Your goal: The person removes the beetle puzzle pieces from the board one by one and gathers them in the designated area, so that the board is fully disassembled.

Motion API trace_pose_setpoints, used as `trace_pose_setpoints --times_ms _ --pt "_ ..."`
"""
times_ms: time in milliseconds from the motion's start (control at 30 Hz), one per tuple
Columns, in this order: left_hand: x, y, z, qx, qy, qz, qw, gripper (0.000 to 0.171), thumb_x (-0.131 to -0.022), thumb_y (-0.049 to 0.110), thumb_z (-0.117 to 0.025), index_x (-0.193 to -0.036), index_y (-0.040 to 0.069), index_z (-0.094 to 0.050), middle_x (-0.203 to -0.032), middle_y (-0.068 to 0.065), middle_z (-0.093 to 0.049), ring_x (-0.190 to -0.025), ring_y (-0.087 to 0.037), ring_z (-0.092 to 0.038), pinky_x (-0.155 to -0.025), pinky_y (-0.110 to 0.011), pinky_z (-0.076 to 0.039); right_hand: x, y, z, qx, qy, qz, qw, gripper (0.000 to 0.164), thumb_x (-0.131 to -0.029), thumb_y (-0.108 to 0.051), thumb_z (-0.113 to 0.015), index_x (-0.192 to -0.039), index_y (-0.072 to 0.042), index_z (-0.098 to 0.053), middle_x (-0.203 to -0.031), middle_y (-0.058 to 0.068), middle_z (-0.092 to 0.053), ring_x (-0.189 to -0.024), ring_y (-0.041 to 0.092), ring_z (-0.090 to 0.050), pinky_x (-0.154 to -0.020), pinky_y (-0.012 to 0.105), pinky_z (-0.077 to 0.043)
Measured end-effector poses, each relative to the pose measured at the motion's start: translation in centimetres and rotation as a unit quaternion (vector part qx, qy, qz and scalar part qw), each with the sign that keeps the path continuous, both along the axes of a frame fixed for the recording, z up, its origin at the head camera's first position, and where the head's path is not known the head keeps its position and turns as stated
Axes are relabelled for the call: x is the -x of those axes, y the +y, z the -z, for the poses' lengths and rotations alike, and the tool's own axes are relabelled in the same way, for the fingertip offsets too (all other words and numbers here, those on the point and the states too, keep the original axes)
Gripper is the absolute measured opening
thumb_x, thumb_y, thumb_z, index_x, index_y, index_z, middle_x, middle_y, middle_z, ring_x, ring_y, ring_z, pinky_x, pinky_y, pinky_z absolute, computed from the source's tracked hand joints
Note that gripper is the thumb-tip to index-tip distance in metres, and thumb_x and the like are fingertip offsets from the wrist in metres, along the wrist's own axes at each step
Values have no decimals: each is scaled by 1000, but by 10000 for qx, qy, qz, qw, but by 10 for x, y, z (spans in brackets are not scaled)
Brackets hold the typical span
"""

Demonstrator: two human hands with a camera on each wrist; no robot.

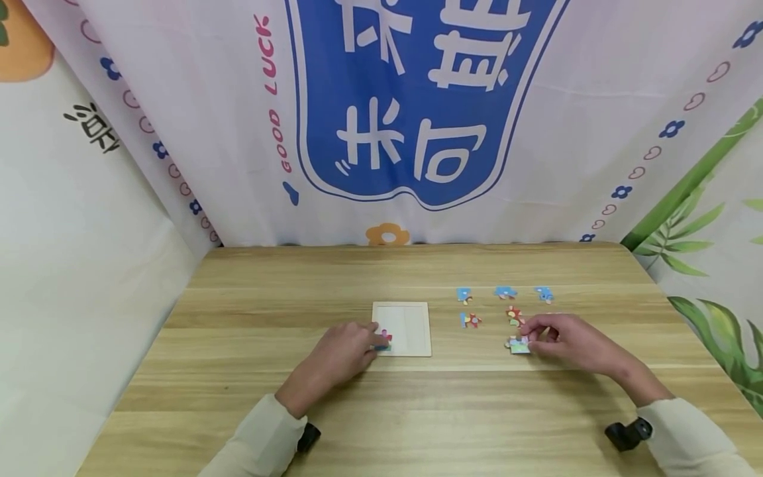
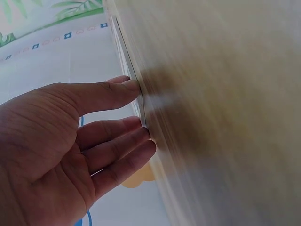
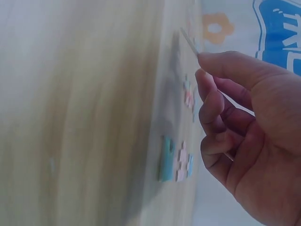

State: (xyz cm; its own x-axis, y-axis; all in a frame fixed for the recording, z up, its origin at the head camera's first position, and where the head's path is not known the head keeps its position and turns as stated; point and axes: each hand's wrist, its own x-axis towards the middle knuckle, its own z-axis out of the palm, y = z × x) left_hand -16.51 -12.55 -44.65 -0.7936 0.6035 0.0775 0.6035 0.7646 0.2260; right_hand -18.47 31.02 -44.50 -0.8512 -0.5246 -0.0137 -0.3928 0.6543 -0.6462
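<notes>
A shallow square wooden puzzle tray [image 1: 418, 331] lies on the table, with a small colourful jigsaw piece [image 1: 386, 336] in its near left corner. My left hand [image 1: 342, 351] rests at that corner, a fingertip on the piece. In the left wrist view the fingers of the left hand [image 2: 94, 141] are fairly straight and touch the tray's thin edge [image 2: 128, 54]. To the right of the tray, my right hand [image 1: 566, 339] pinches another jigsaw piece [image 1: 520, 345] between thumb and finger. That piece [image 3: 189, 42] appears edge-on above the table in the right wrist view.
Behind the right hand lie several loose pieces, among them a blue one [image 1: 505, 292], another blue one [image 1: 544, 293] and a red one [image 1: 514, 316]. A printed curtain [image 1: 250, 218] hangs at the wooden table's [image 1: 381, 424] back edge.
</notes>
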Motion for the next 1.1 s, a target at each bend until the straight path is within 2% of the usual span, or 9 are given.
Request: trace_pose_setpoints --times_ms 167,333,833,1100 --pt "0 -1 2 -17 -6 -11 10000 19 -95 11 -76 -113 14 -82 -127 -17 -69 -100 -29 -72 -71 -38 -57 0 3 2 -164 12 56 9998 12 -97 -11 -73 -109 -12 -74 -99 -5 -68 -86 8 -60 -72 26 -53" --pt "0 -1 3 -18 -24 -11 10000 19 -95 12 -75 -113 15 -82 -124 -14 -70 -96 -27 -71 -72 -37 -57 1 5 5 -218 89 100 9997 10 -97 -10 -74 -106 -14 -74 -96 1 -69 -82 8 -59 -68 26 -51" --pt "0 -1 1 25 -120 -70 9999 20 -96 13 -75 -115 14 -81 -128 -16 -68 -102 -30 -70 -77 -41 -58 3 3 10 -419 331 254 9983 13 -94 -6 -75 -103 -16 -74 -93 -9 -67 -80 6 -58 -67 25 -50" --pt "0 -1 2 69 -95 -57 9999 20 -96 14 -75 -115 15 -81 -125 -14 -69 -96 -26 -70 -74 -38 -57 3 3 10 -463 290 286 9981 13 -94 -6 -75 -103 -15 -74 -92 -9 -66 -80 6 -57 -67 25 -50"
